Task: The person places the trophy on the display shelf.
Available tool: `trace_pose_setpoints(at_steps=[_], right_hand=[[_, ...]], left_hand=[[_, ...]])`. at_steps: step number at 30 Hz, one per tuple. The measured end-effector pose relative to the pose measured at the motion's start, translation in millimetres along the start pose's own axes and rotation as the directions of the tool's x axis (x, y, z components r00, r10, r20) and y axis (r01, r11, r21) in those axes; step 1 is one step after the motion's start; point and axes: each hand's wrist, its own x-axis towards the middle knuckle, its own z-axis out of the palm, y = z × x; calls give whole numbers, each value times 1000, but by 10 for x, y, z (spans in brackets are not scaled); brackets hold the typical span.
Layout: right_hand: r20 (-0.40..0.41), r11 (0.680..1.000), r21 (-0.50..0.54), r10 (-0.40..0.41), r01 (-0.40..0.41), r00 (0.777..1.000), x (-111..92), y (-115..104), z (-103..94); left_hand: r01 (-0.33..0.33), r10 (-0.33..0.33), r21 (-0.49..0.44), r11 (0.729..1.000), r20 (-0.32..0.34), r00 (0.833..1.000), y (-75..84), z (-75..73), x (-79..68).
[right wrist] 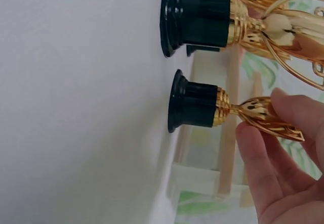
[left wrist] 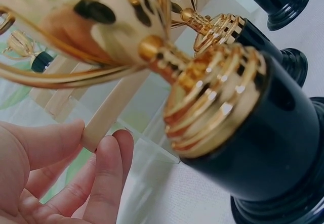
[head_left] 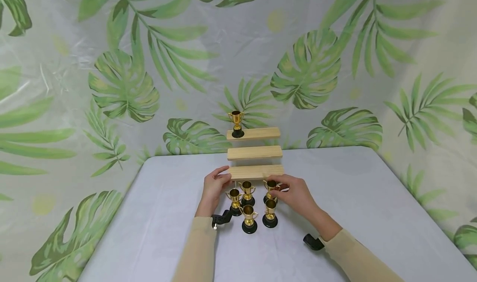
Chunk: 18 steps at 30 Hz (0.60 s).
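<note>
My left hand (head_left: 213,189) is at the left end of the lowest wooden shelf board (head_left: 255,172). In the left wrist view its thumb and fingers pinch that board's end (left wrist: 101,125). My right hand (head_left: 298,194) pinches the cup of a small gold trophy (right wrist: 197,104) with a black base, at the back right of a group of similar trophies. The held trophy stands upright, its base at or very near the table. Nearer the front are a trophy (head_left: 249,220) and another trophy (head_left: 270,214). Two more trophies stand beside my left hand.
Above the lowest board are a middle board (head_left: 255,153) and a top board (head_left: 261,133). One gold trophy (head_left: 237,124) stands at the top board's left end. A white cloth covers the table (head_left: 156,232). Behind it hangs a leaf-patterned curtain (head_left: 231,46).
</note>
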Motion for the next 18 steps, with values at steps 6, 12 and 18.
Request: trace_pose_setpoints(at_steps=[6, 12, 18], right_hand=[[-20, 1000, 5, 9, -9, 1000, 24, 2, 25], [-58, 999, -28, -16, 14, 998, 4, 24, 37], [-68, 999, -34, -27, 25, 997, -3, 42, 64]], left_hand=[[-23, 23, -5, 1000, -6, 1000, 18, 8, 3], [-20, 20, 1, 1000, 1, 1000, 17, 29, -12], [-28, 29, 13, 1000, -3, 1000, 9, 20, -8]])
